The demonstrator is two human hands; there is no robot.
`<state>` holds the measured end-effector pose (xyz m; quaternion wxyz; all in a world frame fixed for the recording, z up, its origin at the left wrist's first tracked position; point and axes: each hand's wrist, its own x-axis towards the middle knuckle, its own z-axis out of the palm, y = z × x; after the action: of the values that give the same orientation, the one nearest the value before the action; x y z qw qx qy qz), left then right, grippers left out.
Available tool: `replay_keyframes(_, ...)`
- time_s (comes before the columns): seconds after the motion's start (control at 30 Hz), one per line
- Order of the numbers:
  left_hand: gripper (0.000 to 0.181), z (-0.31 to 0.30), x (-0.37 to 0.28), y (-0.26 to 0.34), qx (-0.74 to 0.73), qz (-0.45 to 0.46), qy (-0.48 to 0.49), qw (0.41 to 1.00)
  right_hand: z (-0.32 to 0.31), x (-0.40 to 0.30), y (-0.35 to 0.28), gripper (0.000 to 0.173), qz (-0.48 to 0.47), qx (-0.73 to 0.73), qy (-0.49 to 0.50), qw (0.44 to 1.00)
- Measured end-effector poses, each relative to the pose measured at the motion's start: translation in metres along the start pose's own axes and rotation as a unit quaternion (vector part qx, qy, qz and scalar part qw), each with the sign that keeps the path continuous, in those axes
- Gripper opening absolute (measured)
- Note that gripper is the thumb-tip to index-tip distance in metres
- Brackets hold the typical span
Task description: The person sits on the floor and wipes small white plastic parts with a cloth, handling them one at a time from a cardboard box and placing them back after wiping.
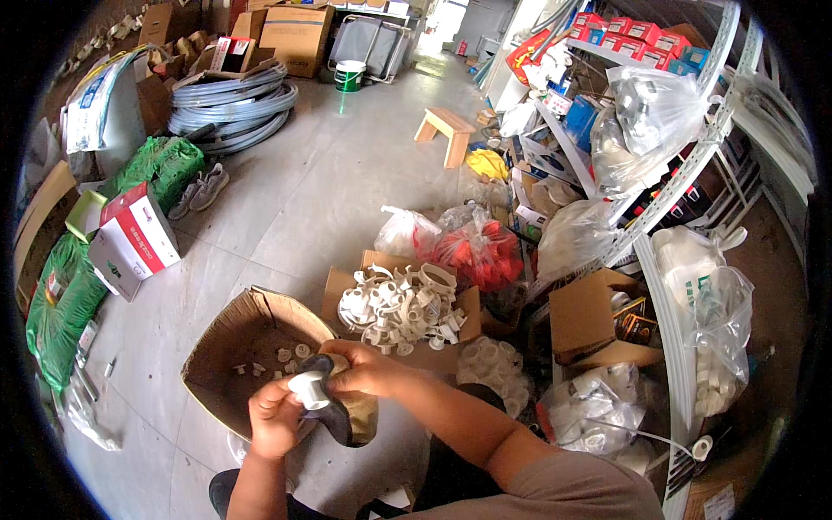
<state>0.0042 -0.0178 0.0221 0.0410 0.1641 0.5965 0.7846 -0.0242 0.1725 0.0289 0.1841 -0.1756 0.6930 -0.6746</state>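
My left hand (273, 413) grips a white plastic pipe fitting (310, 390) between thumb and fingers, above the near right side of an open cardboard box (221, 344). My right hand (364, 370) pinches a dark, cloth-like piece (337, 421) against the fitting. That piece looks soft and hangs below both hands; its exact kind is unclear. Inside the box lie several small white plastic fittings (284, 355), partly hidden by my hands. Beyond my right hand, a second cardboard box (468, 315) is heaped with white plastic pipe fittings (409, 305).
Clear bags of red parts (481, 250) and white parts (494, 370) crowd the right. Metal shelving (682, 188) with bagged goods runs alongside. A wooden stool (448, 123), coiled grey pipe (227, 107), shoes (201, 190) and a red-and-white carton (136, 237) stand farther off.
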Motion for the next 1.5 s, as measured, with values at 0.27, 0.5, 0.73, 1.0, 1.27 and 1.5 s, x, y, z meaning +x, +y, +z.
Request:
replay_keyframes(0.27, 0.013, -0.008, 0.008, 0.003, 0.046, -0.070, 0.002, 0.996, 0.017, 0.005, 0.012, 0.016, -0.061, 0.210, 0.143, 0.965)
replay_keyframes(0.5, 0.010, -0.007, 0.004, -0.005, 0.196, -0.059, -0.048, 0.978, 0.020, 0.002, 0.003, 0.024, -0.139, -0.198, 0.135, 0.961)
replay_keyframes(0.73, 0.019, -0.003, 0.002, 0.013, -0.278, -0.164, 0.037, 0.946, 0.028, -0.002, -0.005, 0.033, -0.040, -0.041, 0.078, 0.995)
replay_keyframes(1.0, 0.023, -0.017, 0.007, -0.002, -0.455, -0.241, 0.045, 0.856, 0.024, 0.001, 0.005, 0.018, -0.040, 0.223, 0.220, 0.949)
replay_keyframes(1.27, 0.013, -0.007, 0.011, 0.001, -0.317, -0.290, 0.098, 0.898, 0.025, 0.004, 0.004, 0.030, -0.258, -0.233, 0.230, 0.909)
replay_keyframes(1.5, 0.015, -0.004, 0.008, 0.001, -0.178, -0.303, 0.108, 0.930, 0.020, 0.007, 0.003, 0.034, -0.020, -0.198, 0.149, 0.969)
